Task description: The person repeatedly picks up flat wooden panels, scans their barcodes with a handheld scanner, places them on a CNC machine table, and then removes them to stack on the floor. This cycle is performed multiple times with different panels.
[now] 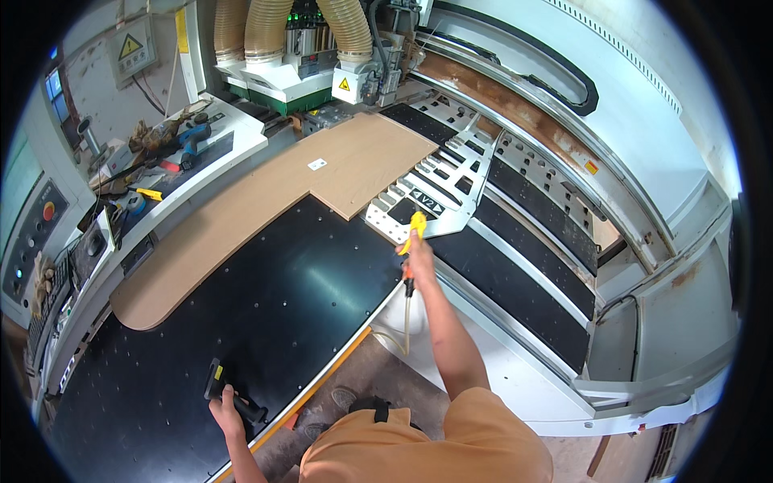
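Observation:
My left hand is closed around a black handheld scanner with a yellow label, low over the near part of the black table. My right hand reaches forward, wrapped round a yellow air blow gun. From its orange fitting a thin pale hose hangs down past the table edge. The gun's tip is by the white slotted plate of the machine bed. Left of it lies a long L-shaped brown wood panel with a rounded end and a small white label.
A side bench at the left carries tools and gloves; a keyboard and a control panel with a red button stand nearer. Ribbed ducts rise at the back. Black bed strips and a white machine hood lie to the right.

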Available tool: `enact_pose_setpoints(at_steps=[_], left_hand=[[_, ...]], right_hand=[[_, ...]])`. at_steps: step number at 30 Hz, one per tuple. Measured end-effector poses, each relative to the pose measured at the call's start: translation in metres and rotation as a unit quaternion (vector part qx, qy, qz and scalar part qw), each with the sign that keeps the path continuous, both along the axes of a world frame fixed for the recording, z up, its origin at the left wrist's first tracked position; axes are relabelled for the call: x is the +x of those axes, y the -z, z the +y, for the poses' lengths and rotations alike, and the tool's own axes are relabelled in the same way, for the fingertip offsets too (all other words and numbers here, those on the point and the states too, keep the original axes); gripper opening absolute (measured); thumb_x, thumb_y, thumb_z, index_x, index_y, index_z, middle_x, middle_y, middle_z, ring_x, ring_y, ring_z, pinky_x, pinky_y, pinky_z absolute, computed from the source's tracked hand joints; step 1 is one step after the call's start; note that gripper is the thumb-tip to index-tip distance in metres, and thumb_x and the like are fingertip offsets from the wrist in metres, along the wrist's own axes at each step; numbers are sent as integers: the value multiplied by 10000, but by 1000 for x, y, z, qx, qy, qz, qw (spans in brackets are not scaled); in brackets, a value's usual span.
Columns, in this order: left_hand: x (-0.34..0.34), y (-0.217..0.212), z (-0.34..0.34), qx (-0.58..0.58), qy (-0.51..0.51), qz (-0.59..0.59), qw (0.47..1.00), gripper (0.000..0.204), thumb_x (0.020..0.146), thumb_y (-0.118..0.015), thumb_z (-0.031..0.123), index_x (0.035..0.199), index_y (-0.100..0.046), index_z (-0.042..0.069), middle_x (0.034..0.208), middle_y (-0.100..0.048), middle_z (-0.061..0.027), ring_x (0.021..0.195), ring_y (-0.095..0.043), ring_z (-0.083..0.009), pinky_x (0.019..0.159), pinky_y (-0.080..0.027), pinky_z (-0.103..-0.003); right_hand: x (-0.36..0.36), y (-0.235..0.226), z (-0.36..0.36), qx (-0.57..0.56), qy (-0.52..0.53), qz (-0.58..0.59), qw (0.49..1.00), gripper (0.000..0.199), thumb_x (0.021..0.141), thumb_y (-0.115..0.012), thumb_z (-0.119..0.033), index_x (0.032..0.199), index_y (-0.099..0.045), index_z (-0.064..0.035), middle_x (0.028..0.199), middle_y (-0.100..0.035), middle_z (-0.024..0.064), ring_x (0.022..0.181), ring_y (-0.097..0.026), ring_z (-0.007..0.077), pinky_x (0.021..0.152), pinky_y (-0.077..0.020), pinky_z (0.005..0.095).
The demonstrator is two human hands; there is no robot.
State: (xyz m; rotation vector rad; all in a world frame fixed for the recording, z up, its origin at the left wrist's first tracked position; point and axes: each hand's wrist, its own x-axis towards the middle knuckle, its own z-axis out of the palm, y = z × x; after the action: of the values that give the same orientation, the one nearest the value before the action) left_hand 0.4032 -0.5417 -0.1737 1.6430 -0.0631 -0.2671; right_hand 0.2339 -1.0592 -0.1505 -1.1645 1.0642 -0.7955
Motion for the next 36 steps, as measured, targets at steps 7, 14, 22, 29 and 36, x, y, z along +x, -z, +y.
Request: enact_pose_setpoints(at_steps=[7,14,22,29,36], left_hand=[[2,0,-2,7,-19,12,1000,304,925,-671,249,965,-580,-38,729,-601,-83,526,-603,-184,526,-484,-312],[3,5,-1,15,-42,19,999,356,912,-680,268,1020,-568,-52,728,-592,-83,518,-603,-187,506,-477,-306],[2,2,-2,18,-42,20,999,317,912,-680,268,938,-589,-35,720,-596,-81,515,-599,-183,503,-467,-305],[2,2,-1,22,-40,20,999,334,910,-685,277,945,-585,-39,721,-600,-84,519,-601,-185,505,-468,-308],[2,-1,-3,14,-33,27,999,334,913,-675,276,968,-575,-37,731,-591,-83,531,-603,-185,517,-474,-307]], right_hand=[[-6,-24,-103,22,117,29,993,570,1026,-415,-571,987,-550,-18,791,-615,84,466,-475,143,409,-422,343],[23,-45,-135,3,66,58,996,565,1018,-433,-576,973,-556,-26,754,-606,75,450,-464,145,398,-410,358],[53,-53,-142,-7,9,72,997,566,1010,-428,-615,907,-550,-72,735,-594,42,457,-463,140,400,-407,359],[56,-53,-135,-7,5,66,998,550,1008,-447,-586,889,-542,-57,733,-585,43,442,-457,143,382,-399,348],[40,-33,-107,-33,-14,61,998,525,1025,-439,-548,930,-540,-41,717,-561,48,426,-452,138,357,-380,327]])
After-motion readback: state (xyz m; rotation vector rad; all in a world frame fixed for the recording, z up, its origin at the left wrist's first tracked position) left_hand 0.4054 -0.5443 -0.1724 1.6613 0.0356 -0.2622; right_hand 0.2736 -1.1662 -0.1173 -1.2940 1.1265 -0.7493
